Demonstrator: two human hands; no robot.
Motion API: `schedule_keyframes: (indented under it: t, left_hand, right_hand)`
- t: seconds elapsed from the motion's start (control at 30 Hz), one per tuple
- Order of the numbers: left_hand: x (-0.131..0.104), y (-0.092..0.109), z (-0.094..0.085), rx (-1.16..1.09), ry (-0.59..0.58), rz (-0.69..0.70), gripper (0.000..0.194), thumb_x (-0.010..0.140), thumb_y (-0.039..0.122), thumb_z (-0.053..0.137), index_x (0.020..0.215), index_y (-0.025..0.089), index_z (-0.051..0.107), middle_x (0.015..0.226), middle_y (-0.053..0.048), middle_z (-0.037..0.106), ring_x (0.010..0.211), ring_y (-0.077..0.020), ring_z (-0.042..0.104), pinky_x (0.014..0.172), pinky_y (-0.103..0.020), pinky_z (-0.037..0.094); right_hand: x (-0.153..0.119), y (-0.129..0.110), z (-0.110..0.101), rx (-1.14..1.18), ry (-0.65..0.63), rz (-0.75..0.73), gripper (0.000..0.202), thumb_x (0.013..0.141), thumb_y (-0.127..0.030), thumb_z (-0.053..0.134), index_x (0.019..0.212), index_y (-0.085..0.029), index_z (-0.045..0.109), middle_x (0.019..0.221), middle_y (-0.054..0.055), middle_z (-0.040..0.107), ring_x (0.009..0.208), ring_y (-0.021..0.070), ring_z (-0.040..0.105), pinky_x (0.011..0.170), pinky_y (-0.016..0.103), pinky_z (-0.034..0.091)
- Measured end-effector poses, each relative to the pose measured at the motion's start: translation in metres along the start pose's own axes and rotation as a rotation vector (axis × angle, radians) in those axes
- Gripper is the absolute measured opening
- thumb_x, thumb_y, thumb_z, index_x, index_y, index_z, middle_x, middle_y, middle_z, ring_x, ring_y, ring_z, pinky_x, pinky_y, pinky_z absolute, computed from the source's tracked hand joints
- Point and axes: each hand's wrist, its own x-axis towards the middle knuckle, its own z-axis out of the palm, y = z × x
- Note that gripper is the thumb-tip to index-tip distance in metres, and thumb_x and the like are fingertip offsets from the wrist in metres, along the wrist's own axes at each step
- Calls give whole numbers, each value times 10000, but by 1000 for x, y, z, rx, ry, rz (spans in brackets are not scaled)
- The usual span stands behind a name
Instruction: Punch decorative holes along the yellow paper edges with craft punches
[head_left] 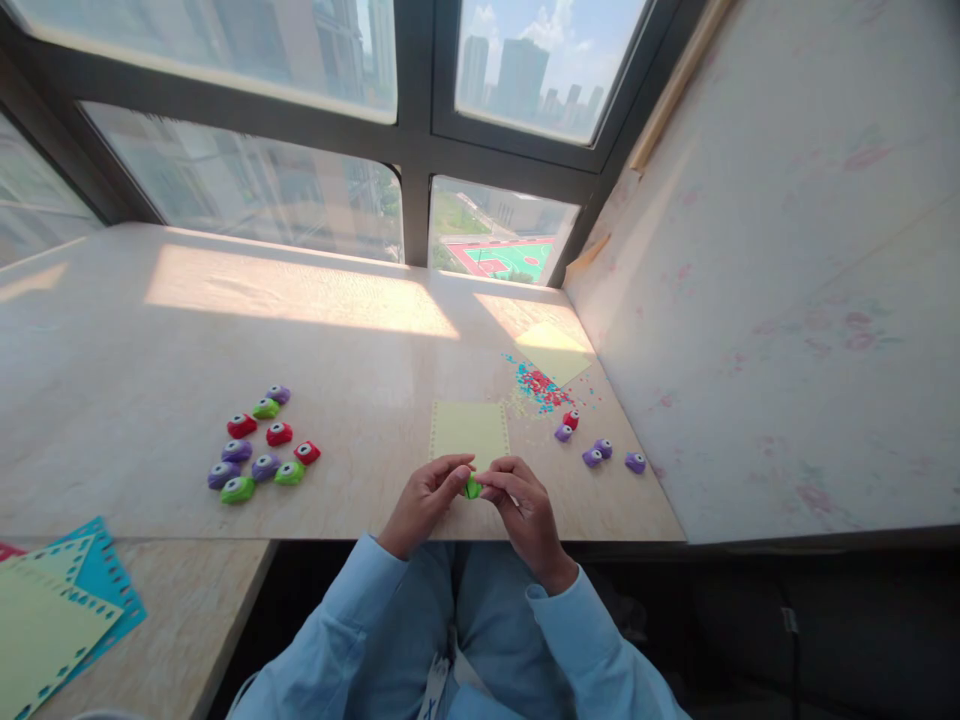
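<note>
Two bare hands meet near the counter's (360, 420) front edge, the left hand (431, 497) and the right hand (521, 500) pinching a small green craft punch (472, 487) between them. It sits at the near end of a pale yellow sheet (471, 428) with a notched border. Off to my left, red, purple and green punches (265, 467) cluster; paper bits (541, 388) lie scattered right.

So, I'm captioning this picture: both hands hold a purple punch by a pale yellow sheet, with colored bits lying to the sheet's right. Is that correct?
Not quite: the head view shows that the punch is green, not purple. The left hand and right hand do hold it by the pale yellow sheet, with colored bits to the sheet's right.
</note>
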Motion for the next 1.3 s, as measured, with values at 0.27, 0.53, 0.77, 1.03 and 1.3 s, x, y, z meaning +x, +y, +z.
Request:
schedule_keyframes:
  t: [0.27,0.53,0.77,1.03,1.3]
  left_hand:
    - [-12,4,-17,-46,-61,-70,429,773,484,715,1056,162,712,895,-82,747,766,-199,693,680,-343,591]
    - [-14,-8,-61,301,313,40,404,791,487,685,1047,174,697,997,-85,756,903,-245,722,826,-399,601]
    - [-11,-27,-81,765,353,285,242,875,373,585,990,215,729,1012,-87,756,1002,-264,688,916,-452,549]
    - [-16,-24,-70,949,385,408,256,908,330,563,1059,161,681,1065,-139,714,1016,-281,656,902,-463,538]
    - [-46,-16,-3,1057,259,530,252,925,202,521,1145,177,641,1211,-128,671,1106,-266,619,905,-420,510]
  right_hand:
    - [-7,8,13,50,-10,25,137,916,-287,611,984,-282,730,933,51,668,874,196,645,764,333,539]
    - [-18,29,-12,13,172,319,267,869,-405,622,1064,-231,677,1078,101,690,996,235,661,858,394,564]
    - [-22,46,-32,260,215,635,451,720,-436,765,1097,-210,662,1178,137,697,1170,301,627,979,471,522]
    - [-18,34,-34,399,195,728,481,702,-420,783,1110,-205,648,1267,134,658,1239,288,581,1085,476,432]
    - [-16,26,-31,514,245,760,443,682,-394,814,1055,-191,688,1213,102,676,1176,260,608,1047,409,474]
